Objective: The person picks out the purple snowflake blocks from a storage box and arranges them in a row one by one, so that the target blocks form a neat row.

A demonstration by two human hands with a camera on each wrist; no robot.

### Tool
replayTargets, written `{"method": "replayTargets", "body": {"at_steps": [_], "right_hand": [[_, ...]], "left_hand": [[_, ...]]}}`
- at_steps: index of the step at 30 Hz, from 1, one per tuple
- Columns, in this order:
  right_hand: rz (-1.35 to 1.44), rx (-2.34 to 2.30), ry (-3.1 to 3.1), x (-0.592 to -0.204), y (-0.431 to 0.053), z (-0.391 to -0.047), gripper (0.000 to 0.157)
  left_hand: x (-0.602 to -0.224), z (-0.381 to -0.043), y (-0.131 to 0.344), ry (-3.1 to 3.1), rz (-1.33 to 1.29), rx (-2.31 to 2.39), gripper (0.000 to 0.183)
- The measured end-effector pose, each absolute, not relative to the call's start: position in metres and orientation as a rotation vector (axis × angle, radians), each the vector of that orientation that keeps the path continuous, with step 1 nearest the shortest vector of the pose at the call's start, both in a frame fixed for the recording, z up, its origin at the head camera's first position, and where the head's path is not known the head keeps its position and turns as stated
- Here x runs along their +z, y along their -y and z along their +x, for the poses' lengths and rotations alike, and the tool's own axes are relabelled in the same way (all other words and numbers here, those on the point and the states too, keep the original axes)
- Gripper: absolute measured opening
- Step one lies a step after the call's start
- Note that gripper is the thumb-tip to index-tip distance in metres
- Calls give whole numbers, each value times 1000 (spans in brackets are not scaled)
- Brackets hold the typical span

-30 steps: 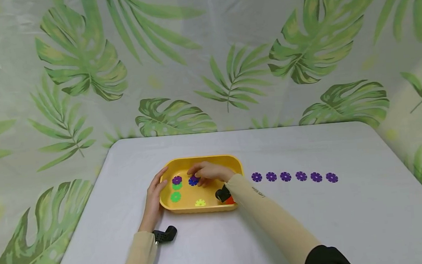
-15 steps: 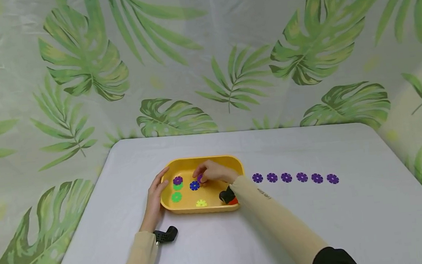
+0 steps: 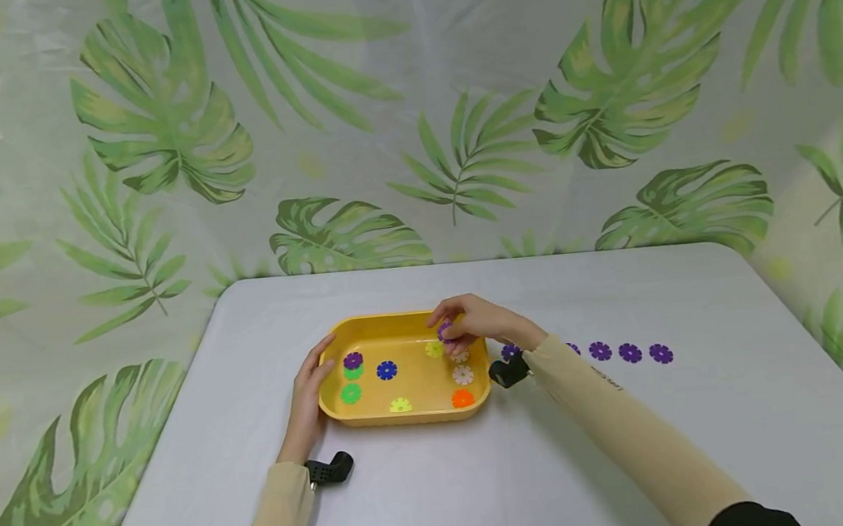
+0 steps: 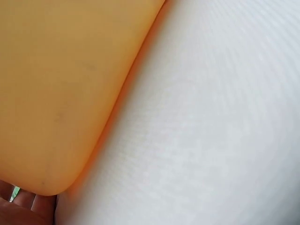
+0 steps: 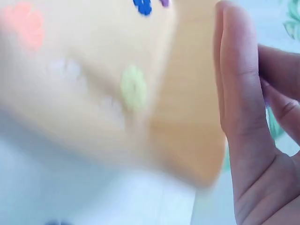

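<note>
My right hand (image 3: 481, 321) pinches a purple flower-shaped disc (image 3: 444, 332) between thumb and fingers, above the right side of the yellow tray (image 3: 375, 420). In the right wrist view, the thumb (image 5: 243, 84) hides most of that disc. My left hand (image 3: 307, 398) holds the tray's left end, with its thumb over the rim. Inside the tray lie a blue disc (image 3: 387, 370), a purple disc (image 3: 353, 360) overlapping a green one, another green disc (image 3: 351, 394), a yellow disc (image 3: 400, 404), an orange disc (image 3: 463, 398), a white disc (image 3: 463, 375) and a yellow-green disc (image 3: 433, 349).
A row of purple discs (image 3: 630, 352) lies on the white table (image 3: 590, 298) right of the tray; my right wrist and sleeve cover part of it. A leaf-patterned curtain (image 3: 350, 135) hangs behind the table.
My right hand has picked up a purple disc from beside the blue one and carried it right and up towards the tray's right rim. The left hand and tray stay put.
</note>
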State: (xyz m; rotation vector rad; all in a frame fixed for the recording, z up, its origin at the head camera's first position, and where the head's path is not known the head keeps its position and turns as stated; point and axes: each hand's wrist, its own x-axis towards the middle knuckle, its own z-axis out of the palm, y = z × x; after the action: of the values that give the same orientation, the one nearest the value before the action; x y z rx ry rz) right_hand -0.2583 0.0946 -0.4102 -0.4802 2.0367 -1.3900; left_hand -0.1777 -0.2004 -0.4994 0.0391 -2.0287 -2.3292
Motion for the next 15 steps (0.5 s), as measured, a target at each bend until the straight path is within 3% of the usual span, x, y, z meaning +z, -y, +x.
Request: {"method": "replayTargets", "body": {"at_steps": [15], "right_hand": [[-331, -1458, -2238, -420, -221, -254, 34]], "left_hand": [[-501, -178, 200, 2033, 40, -2331, 41]]}}
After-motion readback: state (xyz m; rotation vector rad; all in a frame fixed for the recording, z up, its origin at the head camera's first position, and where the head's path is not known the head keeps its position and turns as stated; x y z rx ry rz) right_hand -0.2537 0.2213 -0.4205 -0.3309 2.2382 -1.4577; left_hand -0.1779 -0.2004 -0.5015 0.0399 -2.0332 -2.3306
